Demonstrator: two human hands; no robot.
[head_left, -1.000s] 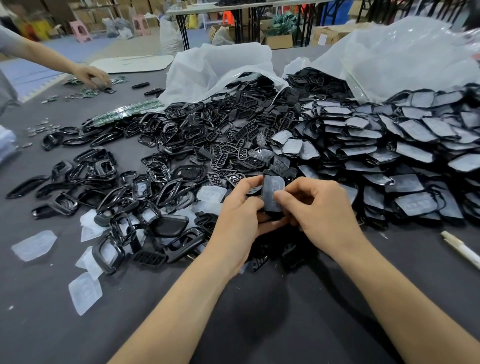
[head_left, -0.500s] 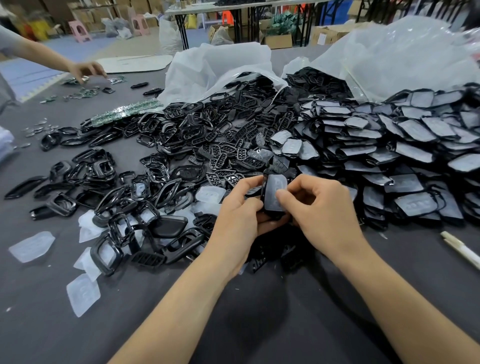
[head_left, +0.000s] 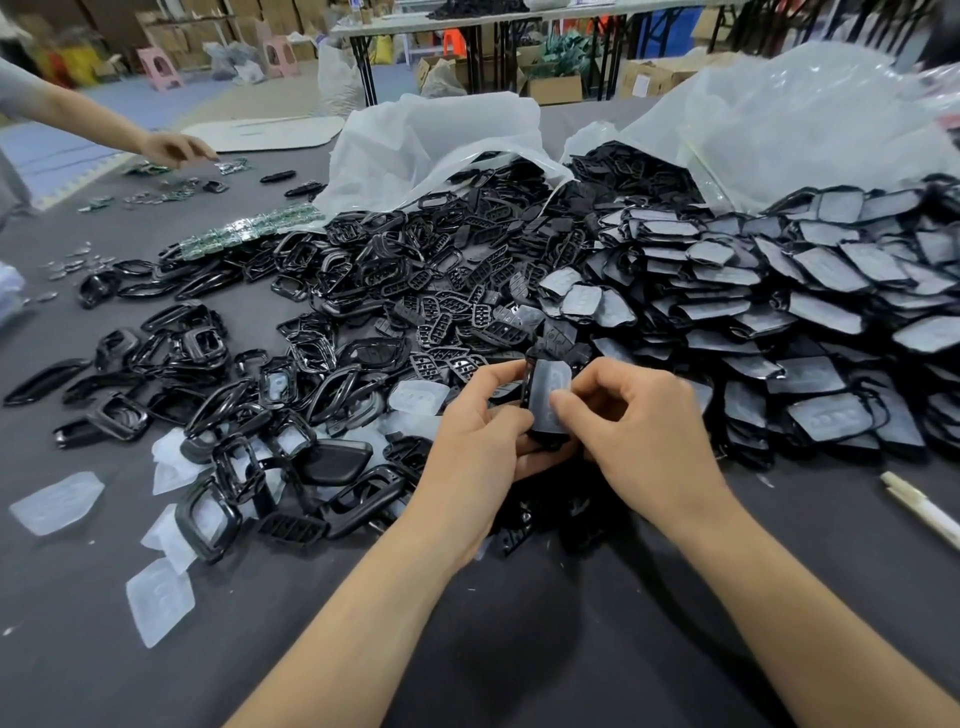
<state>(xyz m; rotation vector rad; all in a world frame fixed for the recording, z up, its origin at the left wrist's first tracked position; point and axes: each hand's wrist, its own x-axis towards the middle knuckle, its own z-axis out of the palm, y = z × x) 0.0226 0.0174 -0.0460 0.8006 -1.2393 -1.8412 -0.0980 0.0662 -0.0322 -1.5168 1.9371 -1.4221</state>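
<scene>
Both my hands hold one small black shell part with a grey translucent pad (head_left: 548, 400) on its face, just above the dark table. My left hand (head_left: 475, 441) grips its left edge, thumb up at the top corner and fingers curled beneath. My right hand (head_left: 639, 426) pinches the pad's right side with thumb and forefinger. The lower part of the piece is hidden by my fingers.
Black frames and button grids (head_left: 363, 312) lie heaped left and behind my hands. Padded black shells (head_left: 779, 312) pile up at right, spilling from clear bags (head_left: 810, 119). Loose translucent pads (head_left: 57, 501) dot the near left. A white pen (head_left: 919, 506) lies right. Another person's hand (head_left: 174, 148) reaches in far left.
My hands have kept their hold on the part and tilted it slightly. The other person's hand at the far left lifted off the table and moved right.
</scene>
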